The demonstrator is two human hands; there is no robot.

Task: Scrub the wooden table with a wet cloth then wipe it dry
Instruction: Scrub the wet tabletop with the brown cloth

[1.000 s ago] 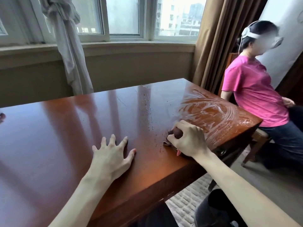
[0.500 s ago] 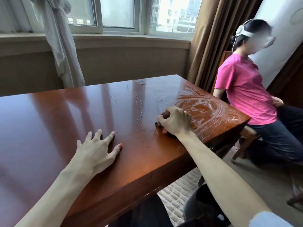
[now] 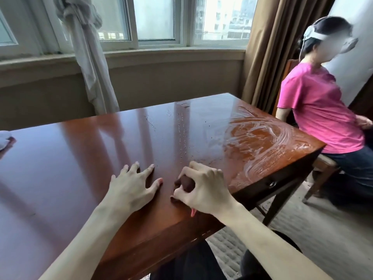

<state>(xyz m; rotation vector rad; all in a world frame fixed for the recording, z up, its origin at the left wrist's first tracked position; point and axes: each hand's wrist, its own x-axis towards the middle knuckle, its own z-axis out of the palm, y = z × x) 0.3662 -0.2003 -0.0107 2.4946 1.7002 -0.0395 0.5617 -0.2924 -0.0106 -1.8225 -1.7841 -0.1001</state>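
A dark brown cloth (image 3: 185, 183) is held bunched inside the right hand (image 3: 203, 189), whose fingers are curled tightly around it; only a small part of the cloth is seen between the thumb and the fingers. The cloth is pressed on the tabletop (image 3: 80, 158), close to the near edge and a little left of the wet zone. A small pink piece (image 3: 193, 212) is seen under the heel of this hand, at the edge; what it is cannot be told.

The left hand (image 3: 132, 188) is laid flat on the tabletop just beside the right hand, with the fingers spread and straight, and nothing is held in it.

The wet streaks (image 3: 260, 142) are seen as whitish curved marks on the right end of the tabletop, up to its corner. A line of small water drops (image 3: 182, 138) is spread over the middle of the glossy red-brown surface. At the far left edge of the view a pale cloth (image 3: 4, 139) is lying on the tabletop, partly cut off.

To the right of the tabletop a person in a pink shirt (image 3: 316, 112) is seated on a wooden chair (image 3: 325, 168), well apart from the hands. Behind the tabletop a window (image 3: 157, 19) is seen, with a white tied curtain (image 3: 88, 53) on the left and a brown curtain (image 3: 270, 47) on the right.
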